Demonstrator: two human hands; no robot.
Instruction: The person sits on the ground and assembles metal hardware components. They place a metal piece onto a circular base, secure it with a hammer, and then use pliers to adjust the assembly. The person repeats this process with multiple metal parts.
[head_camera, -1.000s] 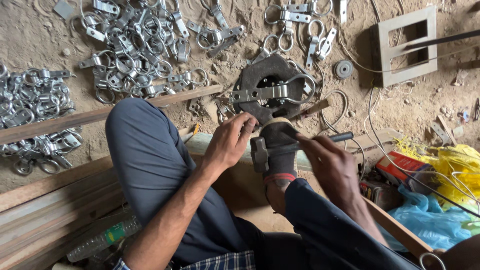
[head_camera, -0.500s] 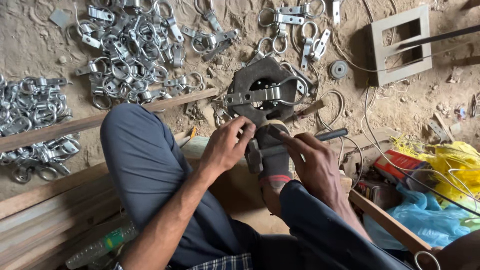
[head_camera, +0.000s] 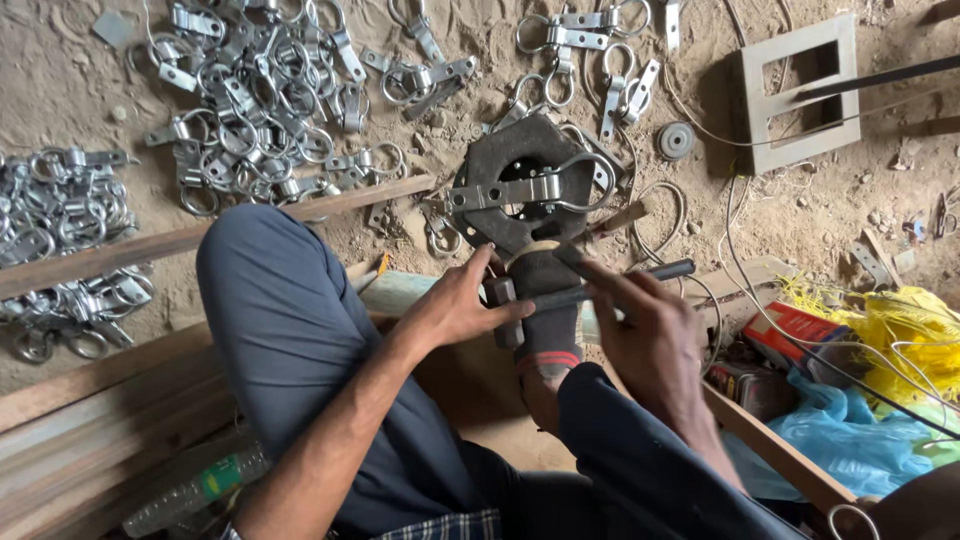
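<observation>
Left of the dark metal block (head_camera: 520, 195) on the sandy ground: one heap of bright metal ring clips (head_camera: 60, 215), a second, looser heap (head_camera: 265, 100) farther up, and a long wooden strip (head_camera: 190, 238) running toward the block. Near the block, below and left: bent knee in grey trousers (head_camera: 290, 330). Just below the block: left hand (head_camera: 462, 305), fingers curled around a small grey metal piece (head_camera: 505, 310), thumb stretched up toward the block. On the block: one ring clip with a flat strap (head_camera: 535, 185), lying across its central hole. Touching the block's lower edge: foot in a dark sock (head_camera: 548, 310). Below and right of the block: right hand (head_camera: 650, 340), fingers closed on a dark rod (head_camera: 620, 283) held level over the sock. Right of the block: small round disc (head_camera: 676, 140), pale rectangular frame (head_camera: 800, 90), yellow cord (head_camera: 890, 330), blue plastic bag (head_camera: 850, 440).
</observation>
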